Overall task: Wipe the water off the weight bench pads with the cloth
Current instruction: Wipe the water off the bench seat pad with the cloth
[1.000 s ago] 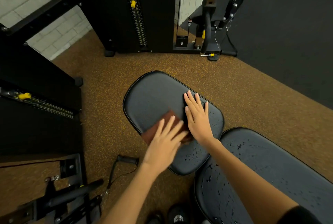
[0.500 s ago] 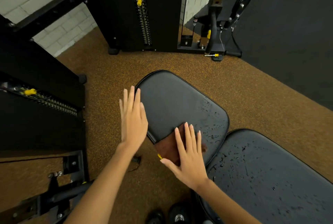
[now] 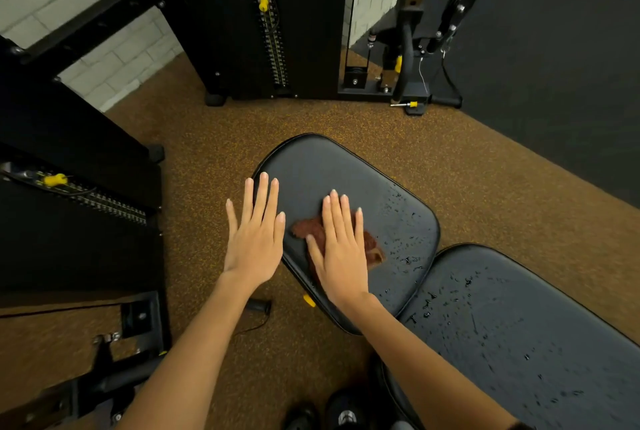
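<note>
A small black seat pad [image 3: 329,166] lies ahead of me, with a longer black back pad [image 3: 519,325] to its lower right. Water drops dot the seat pad's right side [image 3: 405,221] and much of the back pad. A reddish-brown cloth [image 3: 304,228] lies on the middle of the seat pad. My right hand [image 3: 341,256] presses flat on it, fingers straight, covering most of it. My left hand [image 3: 254,242] is open and flat, fingers apart, at the seat pad's left edge and holding nothing.
A black weight-stack machine [image 3: 270,31] stands ahead and another [image 3: 69,187] close on the left. A cable handle [image 3: 258,306] lies on the brown speckled floor under my left wrist. A yellow knob [image 3: 309,300] sticks out below the seat pad. My shoes [image 3: 343,415] are at the bottom.
My left hand came off the cloth and my right hand took it over. Since then the right hand has slid the cloth from the pad's near edge toward its middle.
</note>
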A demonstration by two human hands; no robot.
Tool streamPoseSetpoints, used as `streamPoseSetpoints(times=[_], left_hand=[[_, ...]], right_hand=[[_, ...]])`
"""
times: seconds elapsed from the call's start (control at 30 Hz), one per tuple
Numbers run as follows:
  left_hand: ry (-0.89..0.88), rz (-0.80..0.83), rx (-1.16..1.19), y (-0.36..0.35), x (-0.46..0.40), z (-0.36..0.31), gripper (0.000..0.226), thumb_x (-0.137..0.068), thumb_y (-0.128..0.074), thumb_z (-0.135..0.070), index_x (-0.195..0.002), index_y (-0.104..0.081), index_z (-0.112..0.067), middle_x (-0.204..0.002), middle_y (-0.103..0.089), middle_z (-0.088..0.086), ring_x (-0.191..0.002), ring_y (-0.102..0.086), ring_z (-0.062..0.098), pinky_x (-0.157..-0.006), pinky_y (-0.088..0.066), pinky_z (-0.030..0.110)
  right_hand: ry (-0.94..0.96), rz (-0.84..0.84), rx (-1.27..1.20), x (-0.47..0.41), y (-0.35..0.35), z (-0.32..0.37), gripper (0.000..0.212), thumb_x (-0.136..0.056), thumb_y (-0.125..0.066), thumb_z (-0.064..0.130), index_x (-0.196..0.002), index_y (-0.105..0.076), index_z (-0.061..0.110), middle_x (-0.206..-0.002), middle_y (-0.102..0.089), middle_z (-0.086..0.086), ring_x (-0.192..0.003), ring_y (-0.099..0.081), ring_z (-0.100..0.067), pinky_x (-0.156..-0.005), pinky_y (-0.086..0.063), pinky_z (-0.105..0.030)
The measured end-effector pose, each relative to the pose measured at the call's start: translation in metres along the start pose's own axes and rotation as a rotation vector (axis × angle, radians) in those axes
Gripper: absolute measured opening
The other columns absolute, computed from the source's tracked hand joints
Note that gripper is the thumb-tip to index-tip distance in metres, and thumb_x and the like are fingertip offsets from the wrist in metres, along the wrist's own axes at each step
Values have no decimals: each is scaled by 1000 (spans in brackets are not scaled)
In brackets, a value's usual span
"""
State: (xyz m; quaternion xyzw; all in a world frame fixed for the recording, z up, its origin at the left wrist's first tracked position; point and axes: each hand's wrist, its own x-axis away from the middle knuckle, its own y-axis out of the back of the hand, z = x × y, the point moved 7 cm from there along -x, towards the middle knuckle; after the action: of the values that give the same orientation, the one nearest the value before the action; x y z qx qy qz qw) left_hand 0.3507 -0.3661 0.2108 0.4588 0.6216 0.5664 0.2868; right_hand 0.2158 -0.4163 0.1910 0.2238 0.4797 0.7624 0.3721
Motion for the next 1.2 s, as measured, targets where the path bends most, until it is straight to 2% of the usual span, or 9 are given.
streamPoseSetpoints(times=[0.23, 0.33, 0.47, 0.67, 0.83, 0.93, 1.0, 1.07, 1.2], left_hand=[[64, 79, -9, -6, 0, -3, 66, -90, 6, -53, -146, 22, -21, -153, 29, -4, -141, 30, 19, -112, 9, 63], [87, 124, -10, -10, 3, -6, 70, -87, 7, -57, -144, 27, -20, -151, 34, -2, -139, 34, 21, -109, 11, 65], [131, 196, 35, -14, 3, -8, 73, -85, 6, -63, -139, 35, -23, -144, 45, -5, -134, 42, 21, -106, 15, 66], [159, 262, 75, -11, 0, -12, 70, -98, -13, -52, -135, 38, -23, -139, 50, -5, -130, 46, 23, -105, 16, 66], [161, 263, 50, -12, -1, -11, 70, -96, -10, -54, -133, 41, -23, -138, 51, -5, -129, 47, 23, -106, 15, 66], [140, 179, 12, -12, 1, -10, 68, -94, 1, -57, -141, 32, -18, -147, 41, 2, -136, 37, 28, -107, 13, 66], [91, 85, -104, -11, 5, -13, 70, -96, -3, -52, -151, 6, -11, -158, 11, 12, -145, 13, 33, -109, 3, 68], [36, 50, -179, -11, 8, -20, 66, -97, -15, -43, -150, -14, -6, -158, -13, 15, -146, -7, 31, -109, -6, 69], [-120, -8, -219, -14, 14, -46, 62, -97, -20, -38, -149, -21, -5, -157, -20, 13, -145, -16, 29, -110, -15, 66]], right_hand=[[475, 249, 42, 39, 2, -9, 68, -99, -40, 42, -155, -11, 16, -163, -5, 0, -150, 3, -18, -121, -3, -46], [551, 301, 147, 62, 5, -43, 76, -92, -48, 40, -155, -10, 22, -163, -5, 4, -150, -1, -20, -120, -3, -49], [269, 204, 173, 64, 21, -103, 75, -91, -44, 39, -155, -9, 25, -163, -5, 6, -150, -3, -21, -115, -12, -53], [-48, 76, -8, 17, 18, -96, 61, -99, -25, 39, -155, -7, 23, -163, -3, 7, -150, 5, -18, -119, 0, -49], [-37, 81, -44, 15, 16, -74, 61, -101, -23, 42, -155, -6, 19, -163, -1, 4, -150, 7, -18, -120, 5, -45], [150, 160, -40, 32, 20, -75, 64, -101, -33, 40, -156, -5, 21, -163, 1, 7, -150, 6, -16, -120, 5, -44], [203, 177, -13, 44, 25, -87, 67, -101, -38, 39, -156, -4, 22, -163, 1, 9, -150, 5, -15, -120, 3, -43], [155, 155, 16, 51, 28, -105, 68, -100, -37, 40, -156, -3, 21, -163, -1, 8, -150, 2, -16, -120, 0, -44], [-40, 113, 30, 48, 29, -135, 65, -100, -27, 43, -155, -1, 20, -163, 0, 6, -150, 4, -16, -120, 3, -41]])
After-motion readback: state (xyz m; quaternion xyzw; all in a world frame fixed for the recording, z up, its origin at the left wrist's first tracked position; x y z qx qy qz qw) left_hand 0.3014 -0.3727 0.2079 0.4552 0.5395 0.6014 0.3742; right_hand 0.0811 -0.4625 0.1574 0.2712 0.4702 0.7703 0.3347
